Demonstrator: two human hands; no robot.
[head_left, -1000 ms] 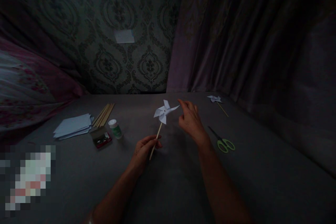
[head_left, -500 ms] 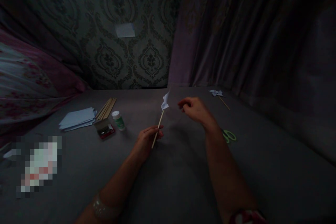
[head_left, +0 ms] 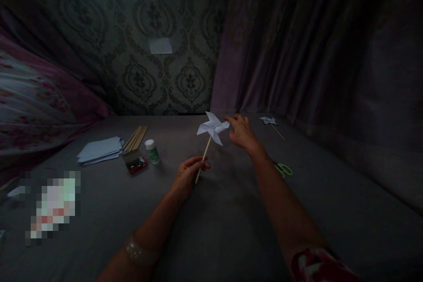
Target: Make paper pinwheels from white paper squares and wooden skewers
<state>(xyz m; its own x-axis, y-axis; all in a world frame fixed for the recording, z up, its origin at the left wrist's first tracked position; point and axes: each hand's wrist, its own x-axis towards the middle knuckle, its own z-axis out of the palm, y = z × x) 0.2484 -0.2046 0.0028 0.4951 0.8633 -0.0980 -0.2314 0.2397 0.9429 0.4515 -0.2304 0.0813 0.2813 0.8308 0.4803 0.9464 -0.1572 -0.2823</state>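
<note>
A white paper pinwheel [head_left: 214, 128] on a thin wooden stick faces me, a small shiny pin at its centre. My left hand [head_left: 189, 173] is closed around the lower part of the stick, holding it tilted upright above the surface. Close beside the right-hand blade is my right hand [head_left: 243, 133], its index finger reaching to the blade's tip and the other fingers loosely bent. Whether that fingertip touches the paper I cannot tell. A second pinwheel [head_left: 269, 120] lies farther back on the right. Green-handled scissors [head_left: 284, 169] lie partly behind my right forearm.
On the left of the grey-covered surface [head_left: 211, 229] are stacked white paper sheets [head_left: 101, 149], several wooden sticks [head_left: 136, 138], a white-and-green bottle [head_left: 152, 152] and a small open box [head_left: 136, 164] of metal pieces. Curtains [head_left: 297, 44] hang at the right.
The pinwheel, seen nearly edge-on before, now shows its blades face-on. My right hand has moved left, up to a blade. My left hand still grips the stick.
</note>
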